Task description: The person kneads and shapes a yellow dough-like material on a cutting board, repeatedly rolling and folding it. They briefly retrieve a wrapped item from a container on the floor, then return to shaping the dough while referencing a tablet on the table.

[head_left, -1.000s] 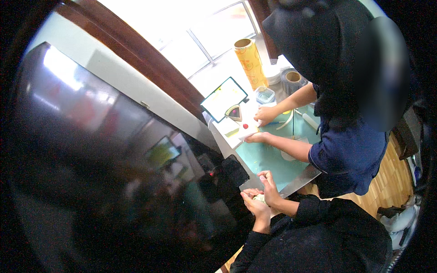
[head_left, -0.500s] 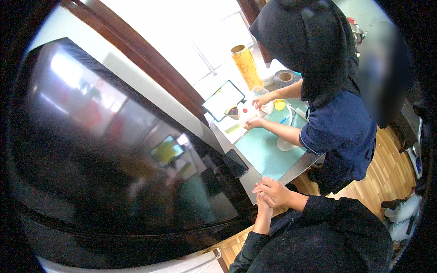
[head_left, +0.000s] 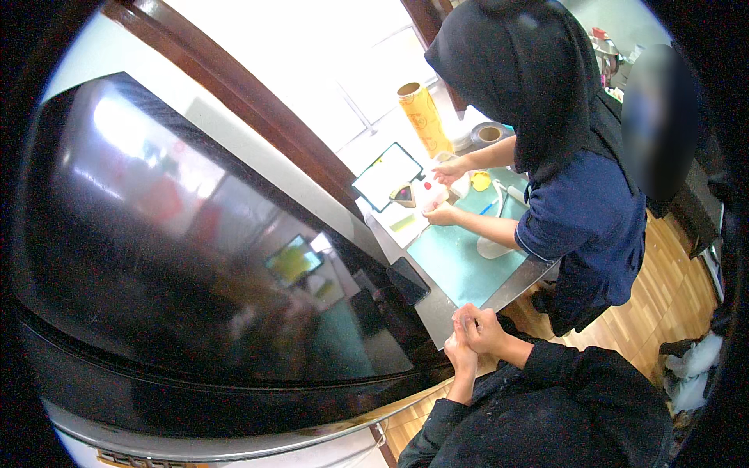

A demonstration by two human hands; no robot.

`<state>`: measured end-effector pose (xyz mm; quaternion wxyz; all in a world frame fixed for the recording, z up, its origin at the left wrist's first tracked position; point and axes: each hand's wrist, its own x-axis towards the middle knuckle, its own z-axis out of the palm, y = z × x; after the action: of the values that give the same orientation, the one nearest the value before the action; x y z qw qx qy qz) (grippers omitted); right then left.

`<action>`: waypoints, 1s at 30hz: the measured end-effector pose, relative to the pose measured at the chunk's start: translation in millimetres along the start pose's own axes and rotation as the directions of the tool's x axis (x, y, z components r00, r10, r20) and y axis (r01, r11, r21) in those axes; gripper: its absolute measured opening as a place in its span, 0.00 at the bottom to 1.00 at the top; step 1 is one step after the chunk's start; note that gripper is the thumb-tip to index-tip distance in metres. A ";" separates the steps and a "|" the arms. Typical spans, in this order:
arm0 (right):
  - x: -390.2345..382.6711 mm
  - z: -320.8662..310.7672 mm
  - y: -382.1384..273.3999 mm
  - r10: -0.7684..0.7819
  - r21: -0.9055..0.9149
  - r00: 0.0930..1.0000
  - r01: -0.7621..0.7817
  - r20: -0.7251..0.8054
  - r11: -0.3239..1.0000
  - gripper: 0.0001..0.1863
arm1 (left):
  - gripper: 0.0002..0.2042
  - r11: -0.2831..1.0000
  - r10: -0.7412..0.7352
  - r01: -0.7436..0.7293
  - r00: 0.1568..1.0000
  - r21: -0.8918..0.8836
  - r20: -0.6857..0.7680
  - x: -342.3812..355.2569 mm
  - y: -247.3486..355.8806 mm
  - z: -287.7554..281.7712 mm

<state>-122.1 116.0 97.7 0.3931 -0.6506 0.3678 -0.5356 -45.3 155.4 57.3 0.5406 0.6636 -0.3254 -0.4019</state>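
My left hand (head_left: pixel 462 359) and my right hand (head_left: pixel 490 335) are clasped together in front of my body, just off the table's near corner. Their fingers are curled and closed against each other, and no object shows between them. The right hand lies over the left, hiding part of its fingers. Nearest to them are the corner of the grey table (head_left: pixel 443 313) and a teal mat (head_left: pixel 460 269). A black flat device (head_left: pixel 408 281) lies at the table's left edge.
Beyond me, a person in a dark blue shirt (head_left: pixel 581 207) handles a white thing with a red spot (head_left: pixel 428 195). Around it are a tablet (head_left: pixel 388 176), a yellow roll (head_left: pixel 425 121) and a clear film roll (head_left: pixel 490 134). A large glossy black panel (head_left: pixel 195 257) fills the left.
My hands have shifted slightly and curled more tightly together, staying clasped. The other person's lower hand has turned and now cups the white thing. The view has tilted a little.
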 end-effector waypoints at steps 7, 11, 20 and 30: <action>3.6 15.3 34.2 0.484 0.326 0.874 -0.449 -0.030 0.832 0.07 | 0.22 0.852 0.357 -0.342 0.933 0.397 0.037 -15.4 36.5 -8.3; 14.2 9.2 34.5 0.549 0.199 0.834 -0.549 0.062 0.812 0.09 | 0.22 0.826 0.284 -0.288 0.955 0.484 0.084 -7.8 32.5 -24.4; -2.6 3.5 -23.6 0.194 -0.187 0.888 -0.125 0.416 0.974 0.29 | 0.22 0.983 -0.165 0.171 0.982 0.059 -0.094 29.3 -8.3 -51.9; 14.0 3.2 6.7 -0.049 -0.157 0.946 0.104 0.320 0.982 0.13 | 0.22 0.915 -0.104 0.248 0.907 -0.318 0.408 23.2 -22.1 -27.3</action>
<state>-117.2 101.0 97.0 0.3680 -0.7728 0.3199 -0.4064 -10.4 152.3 34.0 0.5404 0.4880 -0.2827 -0.6244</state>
